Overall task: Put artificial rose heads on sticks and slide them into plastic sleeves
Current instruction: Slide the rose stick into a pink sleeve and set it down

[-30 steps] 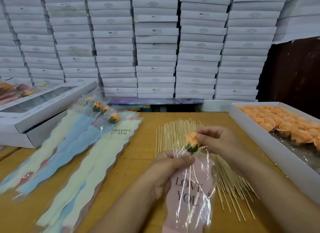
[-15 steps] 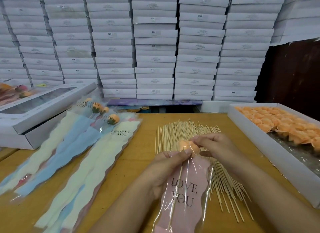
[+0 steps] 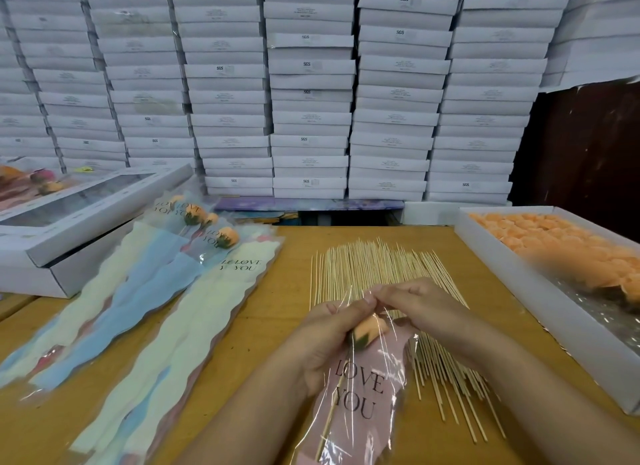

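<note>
Your left hand wraps around the upper part of a pink plastic sleeve printed "LOVE YOU", fingers closed on it, thumb pressed near the clear top edge. Your right hand meets it there, its fingers pinching the clear film at the sleeve's mouth, just beside your left thumb. The orange rose head sits inside the sleeve just below the mouth, tilted, green base toward you, and its stick runs down through the sleeve toward the lower edge of the view.

Under and behind your hands a spread of bare wooden sticks lies on the wooden bench. To your right, a white tray holds many orange rose heads, well apart from your hands. To your left, finished sleeved roses lie on a pile of pastel sleeves in cream and blue. Farther left is a white windowed box. Stacked white cartons fill the wall behind the bench.
</note>
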Demonstrator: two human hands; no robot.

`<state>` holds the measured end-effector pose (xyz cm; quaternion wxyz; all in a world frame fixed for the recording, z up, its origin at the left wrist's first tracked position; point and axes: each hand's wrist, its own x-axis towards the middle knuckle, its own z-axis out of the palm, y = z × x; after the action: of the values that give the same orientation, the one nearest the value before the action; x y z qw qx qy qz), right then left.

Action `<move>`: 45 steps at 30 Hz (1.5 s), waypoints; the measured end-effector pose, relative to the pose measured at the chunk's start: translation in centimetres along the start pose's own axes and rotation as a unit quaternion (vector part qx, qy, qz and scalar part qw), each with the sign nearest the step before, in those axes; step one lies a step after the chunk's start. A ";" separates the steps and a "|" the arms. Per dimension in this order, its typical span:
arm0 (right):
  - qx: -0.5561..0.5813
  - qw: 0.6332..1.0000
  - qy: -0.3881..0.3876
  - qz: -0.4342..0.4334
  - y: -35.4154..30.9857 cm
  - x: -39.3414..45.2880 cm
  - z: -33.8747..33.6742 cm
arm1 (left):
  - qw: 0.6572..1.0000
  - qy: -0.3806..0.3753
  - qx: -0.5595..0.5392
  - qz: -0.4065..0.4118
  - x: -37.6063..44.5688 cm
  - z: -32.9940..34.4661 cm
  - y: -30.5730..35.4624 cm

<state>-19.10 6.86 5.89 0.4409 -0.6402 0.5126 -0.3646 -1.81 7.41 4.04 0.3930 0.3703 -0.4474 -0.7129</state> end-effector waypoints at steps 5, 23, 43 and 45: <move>-0.029 0.999 -0.037 0.015 -0.2 -0.2 0.1 | 0.999 0.021 0.041 -0.003 0.0 0.0 0.0; 0.180 0.982 0.053 0.023 -0.2 -0.3 -2.5 | 0.982 0.089 -0.164 0.021 0.5 -0.3 1.0; 0.234 0.970 0.034 0.057 1.3 0.3 0.5 | 0.998 0.034 -0.052 0.026 0.7 -0.7 -0.2; 0.252 0.963 0.083 0.053 1.6 1.1 0.0 | 1.000 0.008 0.001 -0.022 0.6 -0.5 -0.6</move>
<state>-19.44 5.61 4.45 0.5627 -0.4478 0.4717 -0.5101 -1.80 6.87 3.24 0.3807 0.3863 -0.4364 -0.7179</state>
